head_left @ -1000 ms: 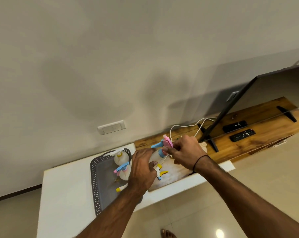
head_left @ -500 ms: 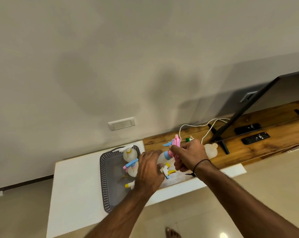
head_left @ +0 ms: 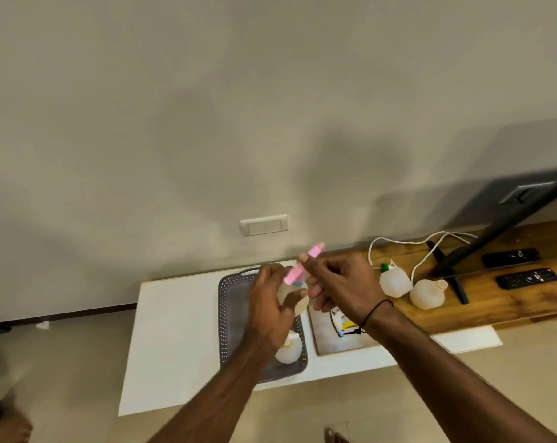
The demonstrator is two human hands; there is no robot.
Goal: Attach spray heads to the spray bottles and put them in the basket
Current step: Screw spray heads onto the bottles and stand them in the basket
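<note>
**Both hands on one bottle above the basket; grip detail blurred**

Landmark = grey basket (head_left: 227, 318) on the white surface (head_left: 174, 330).

- Left hand (head_left: 270, 311) is over the basket's middle, fingers curled round a translucent spray bottle (head_left: 298, 303). The hand covers most of the bottle body.
- Right hand (head_left: 341, 286) is at the basket's right edge, touching the pink spray head (head_left: 304, 265) on that bottle. Motion blur here: fingers look curled near the head, but can't tell whether they pinch it or just steady it. Can't tell if the head is fully seated either.
- Inside the basket, near corner: one finished bottle (head_left: 290, 350), half hidden by the left forearm. Anything else in the basket is hidden by the hands.
- Right of the basket: a pale tray (head_left: 322, 334) with loose spray heads (head_left: 342, 326), partly hidden by the right wrist.
- Further right, on the wooden shelf (head_left: 494, 298): two bare bottles (head_left: 427, 294), touching or nearly so.
- Far right: TV and its stand, cut off by the frame edge.
</note>
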